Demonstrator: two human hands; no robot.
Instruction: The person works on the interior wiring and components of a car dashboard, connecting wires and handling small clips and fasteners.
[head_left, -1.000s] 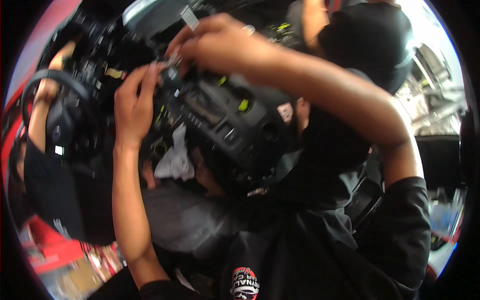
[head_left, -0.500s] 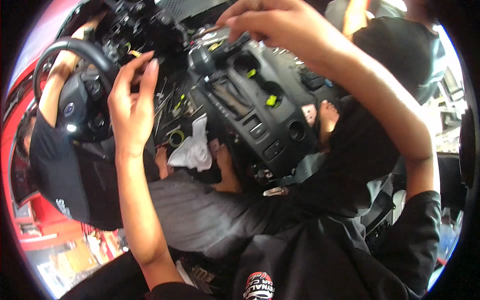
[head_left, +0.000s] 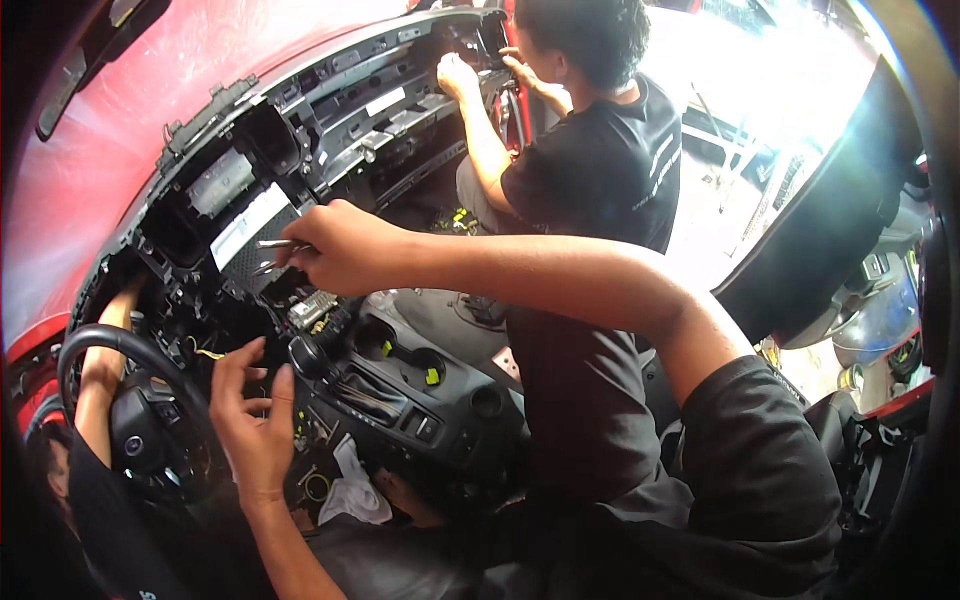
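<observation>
Head view: stripped dashboard (head_left: 350, 105) across the upper left, beyond the person's hands.
Right hand (head_left: 345, 250): fingers closed around a silver pliers-like tool (head_left: 280, 243), its two prongs pointing left before the dashboard's middle opening; contact there cannot be told.
Left hand (head_left: 252, 425): fingers spread and half curled around nothing, between the steering wheel (head_left: 136, 428) and the gear lever (head_left: 308, 352).
Centre console (head_left: 462, 380): below the right forearm, yellow-green pieces (head_left: 432, 377) in its cup holders.
White cloth (head_left: 355, 492): crumpled beside the console.
Co-worker (head_left: 610, 165): crouched at the dashboard's far end, both hands raised.
</observation>
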